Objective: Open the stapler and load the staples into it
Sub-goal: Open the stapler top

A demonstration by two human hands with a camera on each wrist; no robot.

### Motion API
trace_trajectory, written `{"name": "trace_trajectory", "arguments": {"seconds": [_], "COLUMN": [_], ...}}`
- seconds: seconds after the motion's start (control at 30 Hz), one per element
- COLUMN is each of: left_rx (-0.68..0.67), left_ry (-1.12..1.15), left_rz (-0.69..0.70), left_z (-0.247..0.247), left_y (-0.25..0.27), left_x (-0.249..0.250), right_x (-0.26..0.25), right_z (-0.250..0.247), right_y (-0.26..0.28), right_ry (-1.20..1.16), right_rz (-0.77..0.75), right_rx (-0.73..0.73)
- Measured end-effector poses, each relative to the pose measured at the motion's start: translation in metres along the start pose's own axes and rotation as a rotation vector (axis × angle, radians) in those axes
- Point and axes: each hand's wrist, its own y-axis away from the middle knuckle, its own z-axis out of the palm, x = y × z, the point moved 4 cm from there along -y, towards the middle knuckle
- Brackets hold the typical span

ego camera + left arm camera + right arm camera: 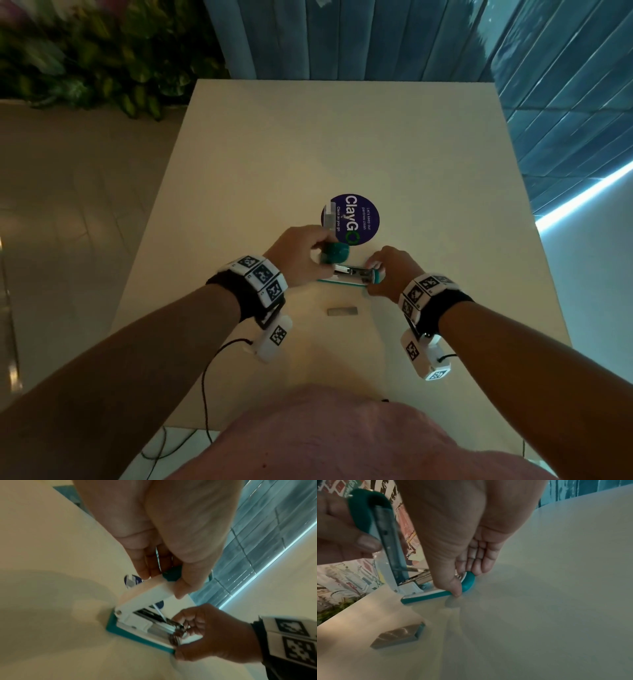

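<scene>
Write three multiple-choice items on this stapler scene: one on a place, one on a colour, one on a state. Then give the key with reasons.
1. Where does the staple strip lie?
A. on the table, nearer the person than the stapler
B. inside the stapler
C. on the round sticker

2. What colour is the stapler's base?
A. red
B. teal
C. black

3. How does the stapler's top stand?
A. shut flat
B. detached on the table
C. swung up on its hinge

Key: 1 A, the strip rests alone before the stapler. 2 B, the base edge shows teal. 3 C, the left hand holds the top raised while the right hand grips the base.
</scene>
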Motion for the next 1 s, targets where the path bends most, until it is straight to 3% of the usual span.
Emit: {"name": "trace_trajectory", "arguments": {"seconds": [0.23,0.5,0.67,0.73,0.83,0.9,1.0], "left_rx": [0.096,-0.035,-0.035,-0.037,-0.023,-0.001,0.036], "left_ry": [-0.063,-0.254,-0.264,-0.264,-0.245,-0.232,-0.202], "left_rz": [-0.077,-0.207,-0.209,-0.210,-0.210,-0.216,-0.229], "left_z": [-0.045,-0.034,-0.027,-0.027,-0.025,-0.024,-0.022], "left_y": [0.029,0.038,0.038,0.038,0.040,0.041,0.043], "left_x": [-0.040,-0.084,-0.091,-0.093,-0.095,-0.096,-0.098], "right_x": [0.003,0.006,0.004,-0.006,-0.035,-0.049,-0.046], "right_z": [0.004,0.006,0.007,0.005,0.010,0.028,0.060], "right_y": [-0.003,-0.004,-0.003,0.006,0.032,0.047,0.053], "right_ry": [0.011,0.018,0.078,0.093,0.129,0.199,0.308], "right_rz": [0.008,-0.008,-0.023,-0.089,-0.377,-0.514,-0.477], "right_rx": [-0.005,0.009,-0.006,0.061,0.171,0.077,-0.111]}}
